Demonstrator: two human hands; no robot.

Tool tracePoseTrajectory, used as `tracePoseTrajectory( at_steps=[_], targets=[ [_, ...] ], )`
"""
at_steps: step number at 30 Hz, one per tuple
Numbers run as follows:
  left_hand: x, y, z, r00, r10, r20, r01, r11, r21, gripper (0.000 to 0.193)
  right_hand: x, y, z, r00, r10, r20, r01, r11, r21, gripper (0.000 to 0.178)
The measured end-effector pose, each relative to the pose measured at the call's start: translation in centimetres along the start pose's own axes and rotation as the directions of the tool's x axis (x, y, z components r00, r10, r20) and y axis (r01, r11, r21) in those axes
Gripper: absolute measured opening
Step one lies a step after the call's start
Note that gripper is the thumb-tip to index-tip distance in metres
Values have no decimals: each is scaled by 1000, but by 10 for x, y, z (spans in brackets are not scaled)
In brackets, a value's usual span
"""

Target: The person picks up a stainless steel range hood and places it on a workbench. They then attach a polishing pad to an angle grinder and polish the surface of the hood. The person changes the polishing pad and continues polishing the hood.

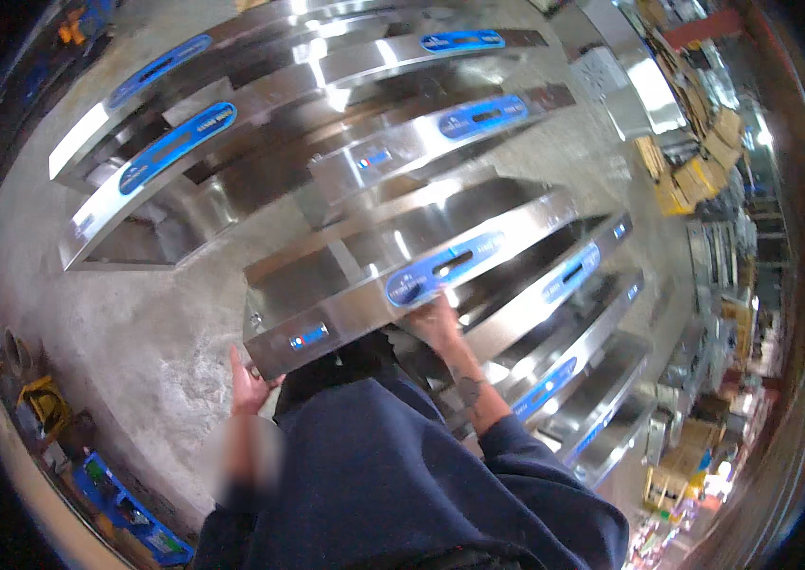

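Close in front of me is a long stainless-steel housing (364, 309), open-topped, with a blue oval label and a slot in its front panel. It sits at a slant, its left end nearer to me. My left hand (252, 388) is at the near left corner, thumb pointing up outside and the other fingers at the lower edge. My right hand (435, 323) grips the lower front edge below the blue label; its fingertips are partly hidden by the panel. Whether the housing rests on anything underneath is hidden.
Several similar steel housings (554, 290) stand in a row close on the right. More long housings (326, 81) lie beyond, on the concrete floor (174, 370). Cardboard (720, 138) is piled at the far right. A blue crate (127, 508) stands at the lower left.
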State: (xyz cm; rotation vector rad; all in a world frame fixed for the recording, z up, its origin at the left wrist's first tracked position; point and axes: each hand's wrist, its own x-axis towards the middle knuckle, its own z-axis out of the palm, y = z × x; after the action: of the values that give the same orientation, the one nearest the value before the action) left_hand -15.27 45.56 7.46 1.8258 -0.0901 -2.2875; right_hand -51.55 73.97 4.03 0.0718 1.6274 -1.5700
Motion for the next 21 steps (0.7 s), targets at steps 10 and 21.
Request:
tracePoseTrajectory(
  at_steps=[10,21],
  targets=[
    [-27,-100,84,896,412,164,-338,874,-348,89,145,-148,-222,888,-81,-452,313,827,467,78],
    [2,-110,79,792,578,-195,-607,717,-342,84,133,-148,-221,850,-351,-393,440,883,163,84]
  ],
)
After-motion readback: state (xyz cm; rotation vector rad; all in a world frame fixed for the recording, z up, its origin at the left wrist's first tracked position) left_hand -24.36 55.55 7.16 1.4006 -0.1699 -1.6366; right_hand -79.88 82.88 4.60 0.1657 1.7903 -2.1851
